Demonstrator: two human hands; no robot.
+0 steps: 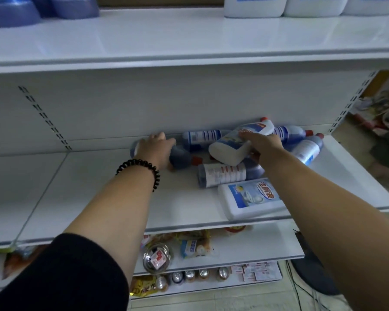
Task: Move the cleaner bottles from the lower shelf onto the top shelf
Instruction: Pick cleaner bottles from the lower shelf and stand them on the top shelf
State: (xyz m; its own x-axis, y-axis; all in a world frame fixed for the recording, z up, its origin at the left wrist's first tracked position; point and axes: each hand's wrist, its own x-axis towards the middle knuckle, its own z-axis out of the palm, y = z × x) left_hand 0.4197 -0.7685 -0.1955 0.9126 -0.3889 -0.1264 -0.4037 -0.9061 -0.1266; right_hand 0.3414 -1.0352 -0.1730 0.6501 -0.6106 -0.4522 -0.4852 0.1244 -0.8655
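Black sleeve point(61, 277) fills the near left corner of my head view, and the bare forearm runs up from it to a dark bead bracelet point(142, 169) at the wrist. Beyond it, my left hand point(155, 149) lies palm down with its fingers curled over a dark blue bottle point(180, 159). That bottle lies on its side on the lower shelf point(99, 198), red cap pointing right.

My right hand point(265, 147) reaches in from the right and grips a white bottle point(231, 147). Its fingers are wrapped round the body, and the bottle is tilted, with its red cap up against the back panel. It sits on top of the heap, its base just above a labelled blue bottle point(225, 175) that lies flat beneath it.

A second white bottle point(249, 198) lies on its side at the front edge of the lower shelf, partly hidden by my right forearm. Three more blue bottles lie behind the heap, one at the back point(202, 136) and two to the right point(290, 133) point(308, 149).

Above, the top shelf point(166, 37) carries white jugs point(254, 6) at the back right and blue containers point(9, 12) at the back left. Lower down, a metal bowl point(157, 257) and snack packets point(193, 245) sit on another shelf.
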